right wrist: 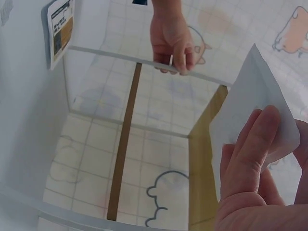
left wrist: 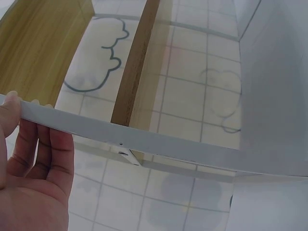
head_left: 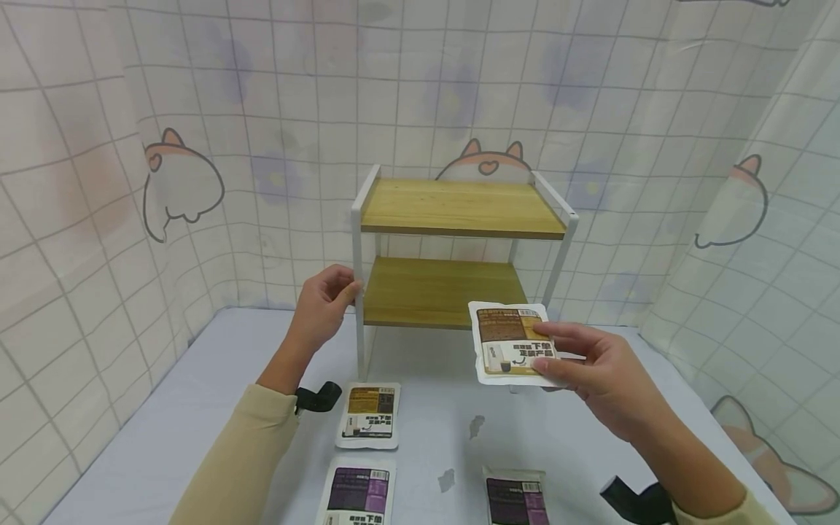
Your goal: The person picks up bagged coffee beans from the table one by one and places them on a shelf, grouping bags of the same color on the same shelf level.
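Note:
With thumb and fingers, my left hand [head_left: 323,305] grips the white left front post [left wrist: 159,139] of a two-tier shelf rack [head_left: 459,208] with wooden boards. In the left wrist view its fingers [left wrist: 60,149] bend behind that post. A flat white-edged packet [head_left: 502,339] with a brown and yellow label is pinched by my right hand [head_left: 604,372], in front of the lower board's right side. The right wrist view shows the plain white back of this packet [right wrist: 245,106], with fingers [right wrist: 257,139] against it.
Below the rack's left side lies a similar brown and yellow packet [head_left: 370,415]. Nearer are a purple-labelled packet [head_left: 357,496] on the left and another purple one [head_left: 517,499] on the right, both cut off by the frame. A gridded curtain [head_left: 295,109] surrounds the white table [head_left: 216,379].

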Available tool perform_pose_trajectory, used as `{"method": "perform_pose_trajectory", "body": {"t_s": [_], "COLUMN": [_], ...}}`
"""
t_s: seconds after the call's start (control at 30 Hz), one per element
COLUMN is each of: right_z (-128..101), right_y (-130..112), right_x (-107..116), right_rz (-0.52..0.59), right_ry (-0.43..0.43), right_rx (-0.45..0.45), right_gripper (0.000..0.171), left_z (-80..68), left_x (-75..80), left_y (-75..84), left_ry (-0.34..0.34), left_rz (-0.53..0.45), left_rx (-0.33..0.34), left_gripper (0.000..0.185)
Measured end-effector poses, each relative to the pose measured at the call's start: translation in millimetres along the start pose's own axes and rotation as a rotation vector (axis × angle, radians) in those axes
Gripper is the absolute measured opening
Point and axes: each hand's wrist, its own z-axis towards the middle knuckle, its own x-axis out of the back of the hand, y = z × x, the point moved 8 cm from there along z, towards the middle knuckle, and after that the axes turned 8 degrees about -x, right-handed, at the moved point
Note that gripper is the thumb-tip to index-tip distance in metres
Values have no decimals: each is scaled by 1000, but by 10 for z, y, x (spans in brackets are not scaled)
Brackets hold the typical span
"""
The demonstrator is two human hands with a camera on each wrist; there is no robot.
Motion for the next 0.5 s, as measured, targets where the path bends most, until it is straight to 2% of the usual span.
{"method": "perform_pose_trajectory", "body": {"t_s": [0.27, 0.5], "right_z": [13, 25], "right_y": [-97, -175], "right_x": [19, 37], "right_rz": [-48, -40], "right_ry": [36, 24], "right_rx": [-20, -8], "right_gripper": [47, 44], "left_z": [-1, -1], "left_x": [-5, -1], "left_y": [-8, -18], "left_ry": [-1, -2], "left_rz": [0, -13], "left_rx": [11, 2], "left_gripper": [23, 22]}}
